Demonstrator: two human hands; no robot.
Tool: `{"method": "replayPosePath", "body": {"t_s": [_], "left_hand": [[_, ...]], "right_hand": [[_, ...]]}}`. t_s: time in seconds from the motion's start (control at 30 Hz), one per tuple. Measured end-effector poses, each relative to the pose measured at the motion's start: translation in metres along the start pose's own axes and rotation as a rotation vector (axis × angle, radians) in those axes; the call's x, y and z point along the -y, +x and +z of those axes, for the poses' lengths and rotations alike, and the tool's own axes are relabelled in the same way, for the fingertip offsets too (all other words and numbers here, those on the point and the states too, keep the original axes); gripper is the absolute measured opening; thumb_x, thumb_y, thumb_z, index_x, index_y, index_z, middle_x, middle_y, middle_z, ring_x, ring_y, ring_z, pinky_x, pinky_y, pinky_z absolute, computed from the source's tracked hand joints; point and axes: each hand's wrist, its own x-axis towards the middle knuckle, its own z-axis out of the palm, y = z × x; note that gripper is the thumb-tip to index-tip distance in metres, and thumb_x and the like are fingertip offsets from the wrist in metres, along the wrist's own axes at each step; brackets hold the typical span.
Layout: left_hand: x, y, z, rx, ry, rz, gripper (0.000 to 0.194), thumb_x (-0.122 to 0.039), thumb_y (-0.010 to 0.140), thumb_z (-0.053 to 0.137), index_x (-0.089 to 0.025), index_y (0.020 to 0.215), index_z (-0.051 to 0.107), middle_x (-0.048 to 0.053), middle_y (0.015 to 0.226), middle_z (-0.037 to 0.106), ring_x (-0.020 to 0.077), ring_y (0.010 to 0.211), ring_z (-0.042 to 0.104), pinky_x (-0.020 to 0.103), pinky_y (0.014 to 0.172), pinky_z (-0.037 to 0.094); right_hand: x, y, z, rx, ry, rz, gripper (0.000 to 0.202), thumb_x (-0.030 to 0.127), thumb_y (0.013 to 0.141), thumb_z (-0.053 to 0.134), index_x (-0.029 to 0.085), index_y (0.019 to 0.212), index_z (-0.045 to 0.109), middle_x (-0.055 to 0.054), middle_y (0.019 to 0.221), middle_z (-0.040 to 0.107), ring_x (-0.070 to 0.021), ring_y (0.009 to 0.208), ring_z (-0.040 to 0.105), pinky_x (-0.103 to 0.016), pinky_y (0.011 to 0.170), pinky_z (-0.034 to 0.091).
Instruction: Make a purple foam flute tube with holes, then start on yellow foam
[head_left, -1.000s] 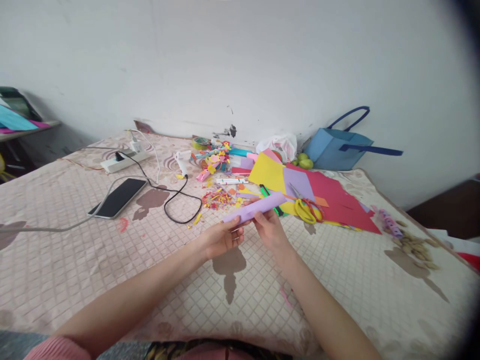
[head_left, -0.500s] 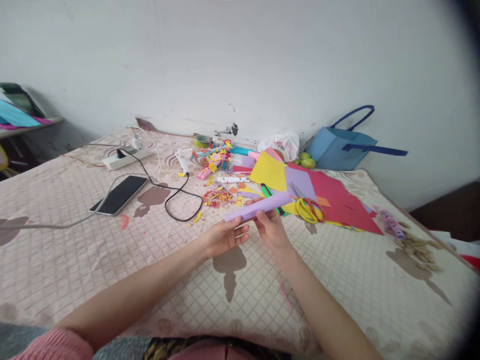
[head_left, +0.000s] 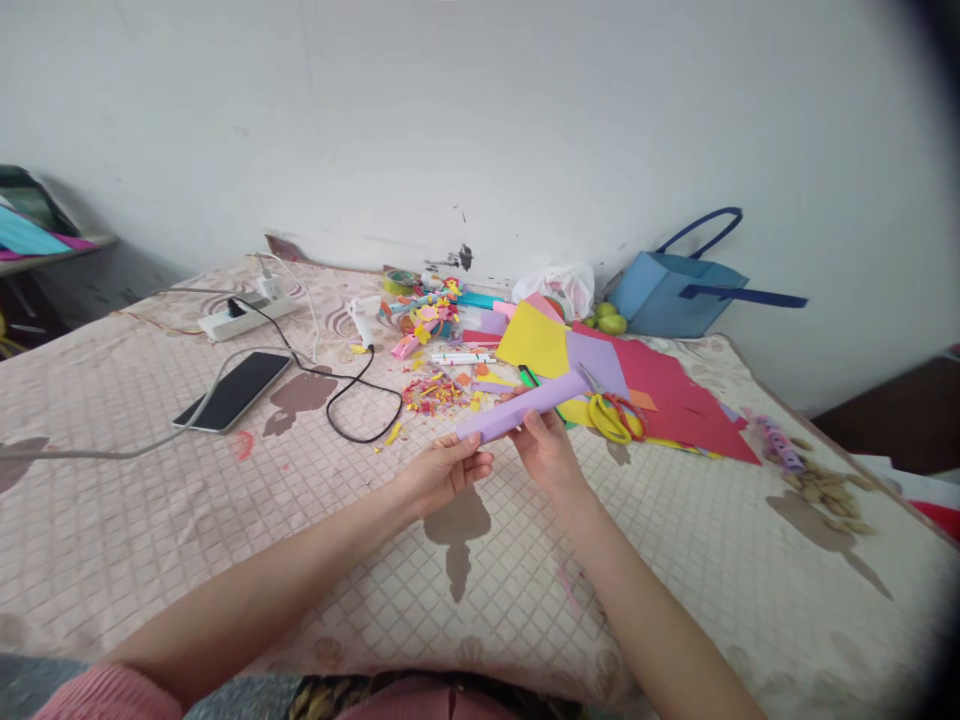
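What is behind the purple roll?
A green tool, yellow paper and purple sheet show past the purple roll; the tool's middle is covered. What else the roll hides cannot be seen.

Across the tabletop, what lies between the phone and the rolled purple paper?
In the head view, the loop of black cord and a small yellow scrap lie between the phone and the purple roll.

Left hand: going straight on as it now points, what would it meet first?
Past the purple paper that the left hand holds, probably the right hand, on the same paper, though depth is unclear.
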Motion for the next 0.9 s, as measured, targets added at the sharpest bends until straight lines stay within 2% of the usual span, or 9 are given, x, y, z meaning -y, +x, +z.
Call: {"method": "replayPosePath", "body": {"t_s": [0.13, 0.2, 0.23, 0.3, 0.4, 0.57, 0.7, 0.8, 0.9], "left_hand": [[-0.010, -0.005, 0.003, 0.109, 0.017, -0.057, 0.018, -0.015, 0.075, 0.074, -0.013, 0.090, 0.063, 0.007, 0.090, 0.071, 0.0184, 0.087, 0.069, 0.029, 0.081, 0.055], [-0.019, -0.005, 0.001, 0.187, 0.094, -0.100, 0.021, -0.026, 0.075, 0.074, -0.014, 0.090, 0.064, 0.010, 0.105, 0.069, 0.0238, 0.101, 0.066, 0.033, 0.087, 0.052], [-0.025, -0.003, -0.002, 0.178, 0.169, -0.117, 0.025, -0.035, 0.077, 0.073, -0.013, 0.085, 0.064, 0.011, 0.104, 0.069, 0.0253, 0.100, 0.066, 0.034, 0.085, 0.052], [-0.033, 0.001, -0.007, 0.050, 0.373, -0.111, 0.041, -0.052, 0.078, 0.065, -0.013, 0.068, 0.060, 0.013, 0.092, 0.071, 0.0242, 0.086, 0.069, 0.033, 0.075, 0.053], [-0.038, 0.005, -0.011, -0.088, 0.585, 0.048, 0.050, -0.061, 0.077, 0.060, -0.012, 0.070, 0.060, 0.014, 0.090, 0.071, 0.0218, 0.080, 0.068, 0.031, 0.070, 0.051], [-0.030, -0.002, -0.004, 0.039, 0.701, 0.121, 0.043, -0.051, 0.074, 0.069, -0.014, 0.095, 0.067, 0.010, 0.093, 0.069, 0.0191, 0.082, 0.065, 0.026, 0.069, 0.048], [-0.022, -0.006, -0.002, 0.105, 0.792, 0.151, 0.031, -0.031, 0.068, 0.077, -0.015, 0.092, 0.068, 0.006, 0.083, 0.069, 0.0183, 0.077, 0.064, 0.024, 0.065, 0.045], [-0.017, -0.006, -0.003, 0.069, 0.775, 0.159, 0.025, -0.028, 0.071, 0.074, -0.015, 0.091, 0.067, 0.005, 0.082, 0.069, 0.0186, 0.078, 0.065, 0.024, 0.065, 0.044], [-0.018, -0.004, -0.006, 0.059, 0.789, 0.149, 0.026, -0.029, 0.071, 0.074, -0.015, 0.092, 0.067, 0.005, 0.081, 0.070, 0.0170, 0.074, 0.064, 0.022, 0.061, 0.042]], "right_hand": [[0.002, 0.003, -0.007, -0.050, -0.001, 0.005, 0.035, 0.044, 0.068, 0.075, 0.032, 0.098, 0.064, 0.000, 0.100, 0.069, -0.0207, 0.097, 0.059, -0.037, 0.085, 0.046], [0.004, 0.007, -0.012, -0.072, 0.008, -0.006, 0.033, 0.046, 0.069, 0.074, 0.033, 0.098, 0.063, 0.000, 0.098, 0.070, -0.0212, 0.100, 0.060, -0.039, 0.087, 0.045], [0.005, 0.008, -0.015, -0.079, 0.007, -0.010, 0.031, 0.047, 0.070, 0.073, 0.032, 0.096, 0.063, 0.001, 0.096, 0.070, -0.0214, 0.101, 0.060, -0.039, 0.088, 0.045], [0.006, 0.010, -0.017, -0.083, -0.001, 0.000, 0.030, 0.051, 0.070, 0.071, 0.031, 0.091, 0.064, 0.000, 0.093, 0.071, -0.0222, 0.102, 0.060, -0.039, 0.089, 0.044], [0.001, 0.007, -0.012, -0.062, -0.017, 0.063, 0.032, 0.051, 0.066, 0.074, 0.027, 0.086, 0.065, -0.002, 0.089, 0.072, -0.0242, 0.098, 0.061, -0.039, 0.086, 0.047], [-0.015, -0.003, 0.004, 0.060, -0.054, 0.204, 0.034, 0.045, 0.063, 0.078, 0.024, 0.088, 0.068, -0.004, 0.092, 0.071, -0.0227, 0.088, 0.063, -0.037, 0.079, 0.049], [-0.023, -0.006, 0.007, 0.082, -0.067, 0.240, 0.033, 0.040, 0.063, 0.079, 0.023, 0.091, 0.068, -0.003, 0.091, 0.070, -0.0191, 0.078, 0.062, -0.032, 0.067, 0.049], [-0.025, -0.006, 0.006, 0.079, -0.070, 0.250, 0.031, 0.044, 0.068, 0.075, 0.023, 0.090, 0.068, -0.003, 0.089, 0.069, -0.0173, 0.072, 0.061, -0.030, 0.060, 0.048], [-0.025, -0.004, 0.004, 0.040, -0.070, 0.237, 0.027, 0.043, 0.069, 0.075, 0.024, 0.087, 0.066, -0.001, 0.086, 0.069, -0.0160, 0.071, 0.061, -0.029, 0.062, 0.048]]}}
